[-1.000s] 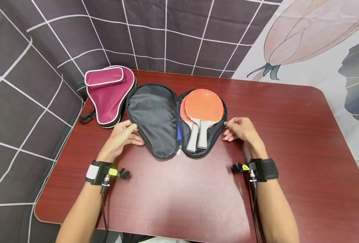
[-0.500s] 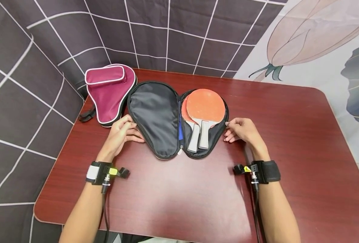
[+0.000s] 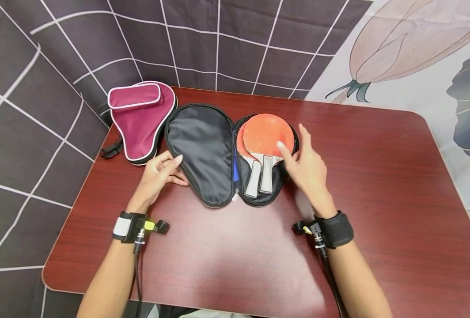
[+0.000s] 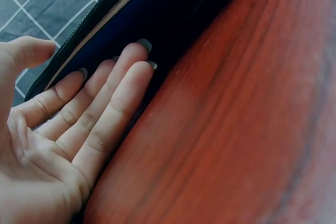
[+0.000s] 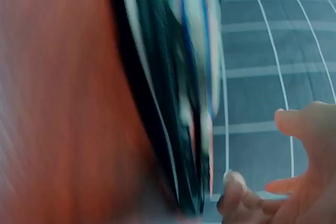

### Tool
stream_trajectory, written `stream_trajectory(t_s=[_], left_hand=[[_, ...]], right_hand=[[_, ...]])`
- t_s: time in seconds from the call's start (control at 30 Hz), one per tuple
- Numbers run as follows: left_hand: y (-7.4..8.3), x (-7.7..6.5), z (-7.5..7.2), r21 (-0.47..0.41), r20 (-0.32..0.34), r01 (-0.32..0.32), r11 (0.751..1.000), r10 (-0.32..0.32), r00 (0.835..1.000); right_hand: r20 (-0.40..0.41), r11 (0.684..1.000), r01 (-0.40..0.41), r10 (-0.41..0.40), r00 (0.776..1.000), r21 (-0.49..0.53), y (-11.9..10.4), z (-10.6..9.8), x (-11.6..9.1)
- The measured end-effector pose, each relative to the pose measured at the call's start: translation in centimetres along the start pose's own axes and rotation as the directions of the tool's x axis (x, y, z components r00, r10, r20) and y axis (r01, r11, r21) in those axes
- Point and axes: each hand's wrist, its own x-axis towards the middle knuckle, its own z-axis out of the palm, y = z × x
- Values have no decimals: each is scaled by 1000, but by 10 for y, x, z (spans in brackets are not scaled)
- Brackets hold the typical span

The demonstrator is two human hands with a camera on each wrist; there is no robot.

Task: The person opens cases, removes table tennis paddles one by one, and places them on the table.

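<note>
An unzipped table tennis paddle case point(image 3: 200, 150) lies spread like a book, black lining up. Two table tennis paddles point(image 3: 267, 132) with orange-red faces and pale handles overlap in its right half. My left hand point(image 3: 157, 176) holds the left flap's edge, thumb on top; in the left wrist view its fingers point(image 4: 113, 98) reach beneath the flap. Above the case's right edge is my right hand point(image 3: 308, 170), thumb and index finger spread apart, thumb overlapping the upper paddle's face. Nothing is in its grasp. The right wrist view is blurred and shows the case side-on.
A magenta paddle case point(image 3: 141, 123) with white piping lies at the back left, against the open case. A reddish-brown table point(image 3: 378, 190) carries everything. Grey gridded cloth point(image 3: 239, 48) hangs behind and on the left. Cables run from both wrist cameras.
My right hand has let go of the case's right edge and moved up and left over the paddles, its fingers spreading. The left hand stays at the left flap.
</note>
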Motion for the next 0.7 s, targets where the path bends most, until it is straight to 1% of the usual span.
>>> stream_trajectory(t_s=[0.07, 0.13, 0.23, 0.33, 0.47, 0.7], left_hand=[[-1, 0, 0, 10, -1, 3, 1000, -3, 1000], [-2, -1, 0, 21, -1, 9, 1000, -8, 1000], [-2, -1, 0, 40, 1, 15, 999, -15, 1000], [-1, -1, 1, 54, 5, 24, 998, -25, 1000], [-1, -1, 0, 65, 6, 30, 997, -30, 1000], [0, -2, 0, 64, 4, 26, 998, -26, 1000]], right_hand=[[18, 994, 34, -32, 999, -101, -9, 9, -6], [43, 983, 66, -59, 997, -173, -16, 18, -11], [64, 971, 103, -91, 994, -217, -22, 28, -18], [66, 967, 123, -111, 992, -223, -25, 33, -21], [63, 966, 133, -122, 991, -220, -27, 34, -21], [97, 967, 152, -134, 986, -203, -28, 33, -21]])
